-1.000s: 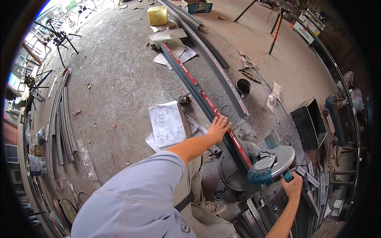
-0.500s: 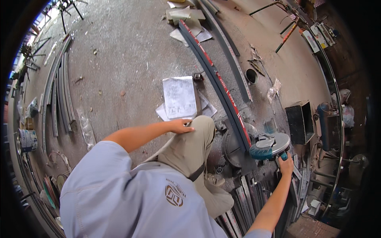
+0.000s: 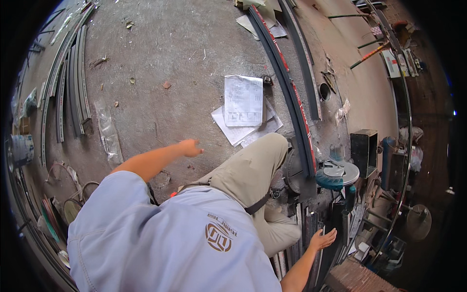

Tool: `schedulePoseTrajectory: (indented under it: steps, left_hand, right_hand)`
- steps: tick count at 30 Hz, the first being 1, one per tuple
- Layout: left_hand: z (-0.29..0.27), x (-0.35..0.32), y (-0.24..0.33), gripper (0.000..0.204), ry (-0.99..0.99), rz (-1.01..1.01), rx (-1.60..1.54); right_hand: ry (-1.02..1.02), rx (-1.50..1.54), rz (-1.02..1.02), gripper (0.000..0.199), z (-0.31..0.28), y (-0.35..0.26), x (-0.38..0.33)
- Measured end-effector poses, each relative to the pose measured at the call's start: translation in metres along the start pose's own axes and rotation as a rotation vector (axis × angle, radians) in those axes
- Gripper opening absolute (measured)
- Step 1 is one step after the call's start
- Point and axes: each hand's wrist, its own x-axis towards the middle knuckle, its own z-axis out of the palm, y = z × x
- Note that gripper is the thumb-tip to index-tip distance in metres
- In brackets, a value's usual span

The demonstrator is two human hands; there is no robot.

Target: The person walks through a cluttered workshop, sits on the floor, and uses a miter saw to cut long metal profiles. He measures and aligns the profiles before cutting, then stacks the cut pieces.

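My right hand (image 3: 323, 239) is off the saw, palm up with its fingers spread, above several metal profiles (image 3: 311, 221) beside my leg. Nothing is in it. Just beyond stands a miter saw (image 3: 344, 173) with a teal housing and a grey blade guard, its handle free. A long dark grey profile (image 3: 277, 68) with a red printed film strip lies with its near end at the saw's base. My left hand (image 3: 190, 148) hangs in the air left of my knee, empty, its fingers stretched out. Printed sheets of paper (image 3: 243, 102) lie on the floor ahead of it.
Another long profile (image 3: 305, 63) lies to the right of the red-marked one. More profiles (image 3: 75, 82) are stacked at the far left, next to a clear plastic wrapper (image 3: 108, 134). A black open box (image 3: 364, 152) and a round tube (image 3: 325, 91) stand on the right.
My right hand has let go of the saw's handle and moved back toward me, opening. My left hand has lifted off my knee and moved left. The view has shifted.
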Motion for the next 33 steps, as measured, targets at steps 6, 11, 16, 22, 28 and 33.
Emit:
schedulePoseTrajectory:
  steps: [6, 11, 16, 22, 28, 33]
  left_hand:
    - [-0.008, -0.012, -0.016, 0.079, -0.016, 0.076, 0.107]
    - [-0.046, -0.027, -0.001, 0.078, 0.018, 0.179, -0.069]
    - [-0.121, -0.071, 0.051, 0.085, -0.371, 0.123, -0.909]
    - [-0.284, -0.157, 0.099, 0.095, 0.126, 0.206, -0.796]
    - [-0.361, -0.223, 0.12, 0.082, 0.389, 0.369, -0.569]
    - [-0.377, -0.158, 0.123, 0.083, 0.652, 0.236, -0.131]
  right_hand:
    - [0.238, 0.171, -0.21, 0.053, -0.056, -0.023, -0.009]
    - [0.351, 0.296, -0.304, 0.051, -0.094, -0.077, 0.035]
    - [0.41, 0.472, -0.392, 0.046, -0.094, -0.132, 0.064]
    - [0.233, 0.625, -0.552, 0.039, -0.064, -0.181, 0.078]
    - [0.1, 0.679, -0.674, 0.04, -0.009, -0.241, 0.165]
    - [-0.021, 0.699, -0.685, 0.043, 0.046, -0.328, 0.247]
